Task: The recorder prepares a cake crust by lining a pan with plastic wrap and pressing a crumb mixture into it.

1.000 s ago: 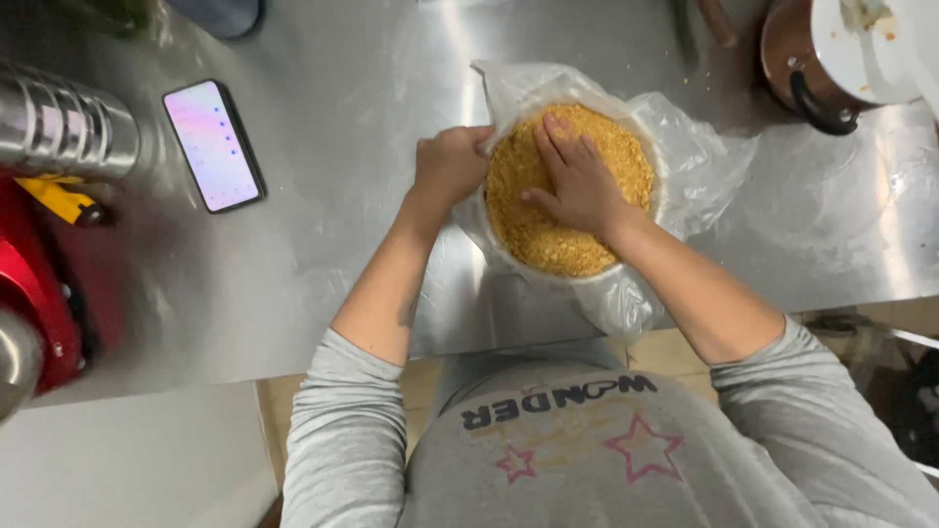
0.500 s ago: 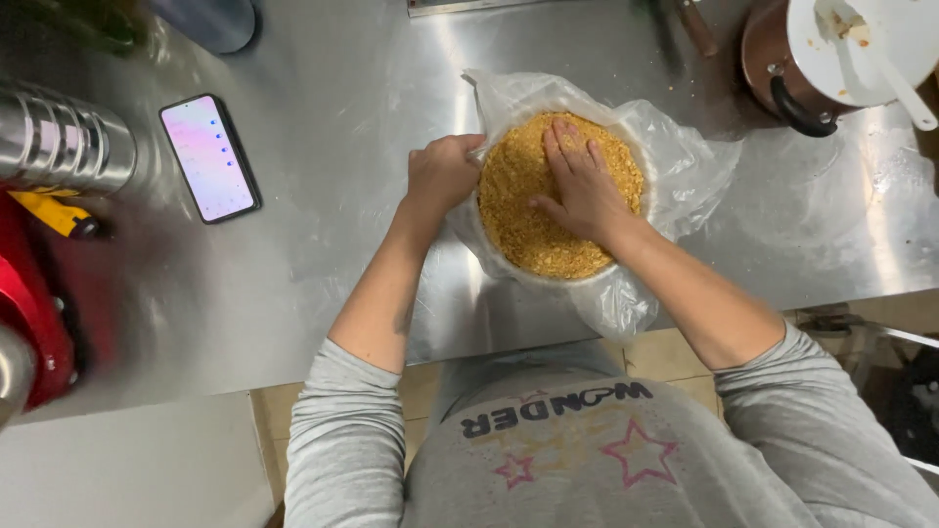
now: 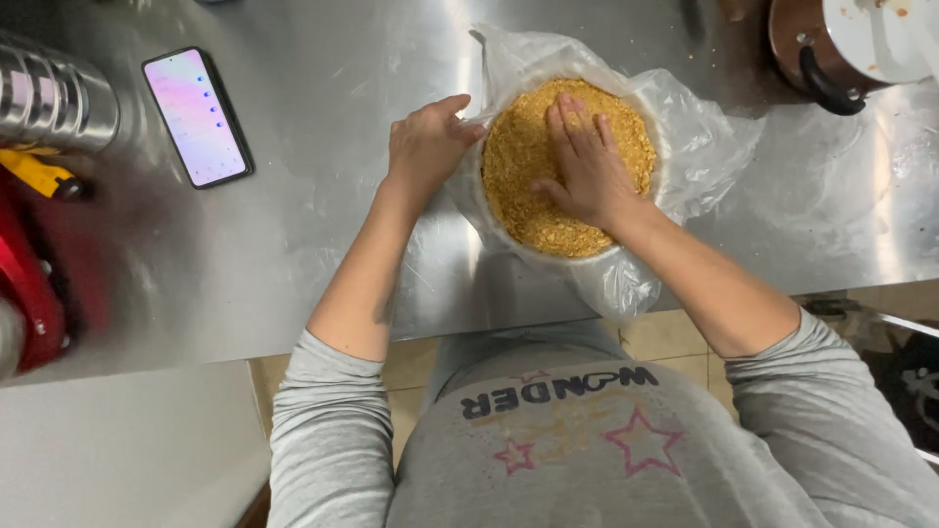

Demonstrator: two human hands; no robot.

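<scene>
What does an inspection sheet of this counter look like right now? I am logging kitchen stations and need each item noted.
Surface: steel counter, shiny, smeared.
Job's things: round pan of golden crumbs, lined with a clear plastic bag.
Clutter: phone with lit screen; ribbed metal cylinder; red appliance; pot with black handle.
Hands: left hand grips the pan's rim; right hand lies flat on the crumbs.
Cables: nothing seen.
Surroundings: tiled floor below the counter edge.

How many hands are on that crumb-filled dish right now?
2: the left hand grips the dish's near-left rim at the plastic bag, and the right hand lies flat on the golden crumbs. No other hands show.
</scene>
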